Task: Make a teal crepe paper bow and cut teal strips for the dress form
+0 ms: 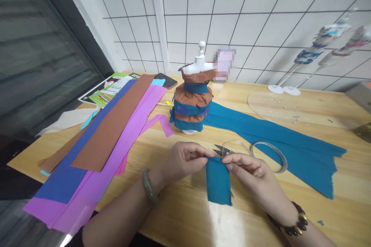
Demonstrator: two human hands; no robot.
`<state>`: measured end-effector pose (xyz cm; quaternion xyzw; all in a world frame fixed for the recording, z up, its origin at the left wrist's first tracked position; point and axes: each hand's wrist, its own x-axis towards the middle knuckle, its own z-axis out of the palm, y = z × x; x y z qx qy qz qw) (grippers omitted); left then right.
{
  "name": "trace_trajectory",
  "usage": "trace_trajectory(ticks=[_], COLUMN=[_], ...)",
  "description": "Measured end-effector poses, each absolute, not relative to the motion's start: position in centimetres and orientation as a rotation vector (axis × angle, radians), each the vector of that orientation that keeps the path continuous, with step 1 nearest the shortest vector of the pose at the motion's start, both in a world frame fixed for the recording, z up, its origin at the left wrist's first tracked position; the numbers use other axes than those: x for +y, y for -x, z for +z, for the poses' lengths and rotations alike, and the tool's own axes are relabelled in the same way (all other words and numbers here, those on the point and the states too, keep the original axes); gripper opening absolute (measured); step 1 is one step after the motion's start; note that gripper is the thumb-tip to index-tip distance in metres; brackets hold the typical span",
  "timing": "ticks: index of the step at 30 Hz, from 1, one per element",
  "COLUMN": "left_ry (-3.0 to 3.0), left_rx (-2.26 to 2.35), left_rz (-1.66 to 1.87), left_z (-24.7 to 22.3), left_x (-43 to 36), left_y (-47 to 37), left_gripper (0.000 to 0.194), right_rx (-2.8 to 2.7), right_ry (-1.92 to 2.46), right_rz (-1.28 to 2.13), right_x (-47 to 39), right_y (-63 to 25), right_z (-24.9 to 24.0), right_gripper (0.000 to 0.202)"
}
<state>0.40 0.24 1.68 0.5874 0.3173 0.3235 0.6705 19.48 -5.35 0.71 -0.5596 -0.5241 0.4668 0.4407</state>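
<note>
A short piece of teal crepe paper (219,185) hangs between my hands, pinched along its top edge. My left hand (185,162), with a bangle at the wrist, grips its upper left corner between thumb and fingers. At the upper right corner, my right hand (249,170) pinches it the same way. Scissors (222,149) lie just behind the paper, blades showing and handles mostly hidden. A roll of clear tape (282,158) rests beside my right hand. Beyond my hands stands a small white dress form (199,61) wrapped in brown and teal paper bands.
Brown (116,123), blue (58,187) and purple paper strips (84,197) are piled at left, near a phone (167,81) and printed sheets. A long teal strip (278,135) stretches across the right. Two decorated forms on stands (307,52) are at the back right by the tiled wall.
</note>
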Motion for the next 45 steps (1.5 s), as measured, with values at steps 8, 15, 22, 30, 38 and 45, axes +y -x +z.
trace_trajectory(ticks=[8, 15, 22, 30, 38, 45], left_ry=[-1.398, -1.404, -1.523, -1.598, -1.637, -1.544], left_rx=[0.777, 0.83, 0.8, 0.804, 0.852, 0.822], left_rz=[0.714, 0.651, 0.558, 0.476, 0.5, 0.562], left_z=[1.4, 0.8, 1.1, 1.5, 1.5, 0.9], left_x=[0.4, 0.4, 0.2, 0.0, -0.1, 0.1], left_y=[-0.3, -0.4, -0.3, -0.3, -0.5, -0.5], left_gripper=[0.018, 0.017, 0.03, 0.021, 0.018, 0.019], right_rx=[-1.344, -1.51, -1.75, -1.877, -1.733, -1.628], right_ry=[1.376, 1.373, 1.218, 1.148, 1.315, 1.31], right_rz=[1.19, 1.035, 0.73, 0.638, 0.787, 0.859], right_x=[-5.6, -5.8, -6.0, -6.0, -6.0, -6.0], right_y=[-19.7, -19.3, -18.6, -18.6, -18.6, -19.1], right_z=[0.8, 1.2, 1.1, 1.2, 0.3, -0.2], right_gripper=[0.014, 0.019, 0.008, 0.012, 0.005, 0.003])
